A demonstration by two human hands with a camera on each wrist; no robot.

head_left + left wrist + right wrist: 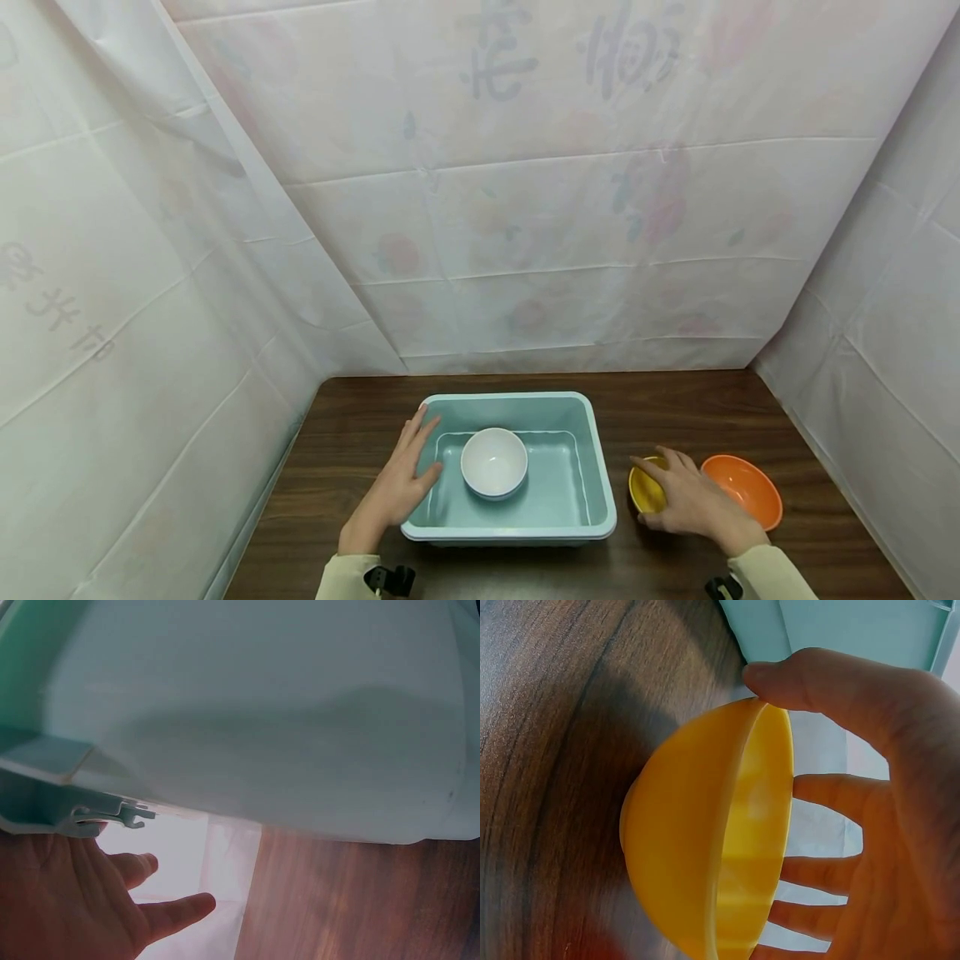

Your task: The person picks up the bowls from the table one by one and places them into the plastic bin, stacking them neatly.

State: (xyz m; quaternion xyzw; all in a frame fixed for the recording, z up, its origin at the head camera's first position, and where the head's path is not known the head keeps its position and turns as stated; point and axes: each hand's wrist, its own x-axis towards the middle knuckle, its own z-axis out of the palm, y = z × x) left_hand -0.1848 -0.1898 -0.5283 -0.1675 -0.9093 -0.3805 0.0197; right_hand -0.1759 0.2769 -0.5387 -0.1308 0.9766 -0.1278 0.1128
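Observation:
A light blue-green plastic basin (517,533) stands on the table with a white bowl (495,462) inside it. My left hand (401,483) is at the basin's left rim, fingers spread and fairly straight; in the left wrist view the hand (82,900) shows beside the rim, partly hidden by it. To the right of the basin, my right hand (686,496) spans a yellow bowl (645,490). In the right wrist view, the thumb meets one side of the yellow bowl's rim (682,832) and the fingers (825,874) lie along the opposite side.
An orange bowl (742,490) sits just right of my right hand, partly behind the wrist. The dark wooden table (330,442) is bordered by pale hanging sheets (525,317) at the back and both sides.

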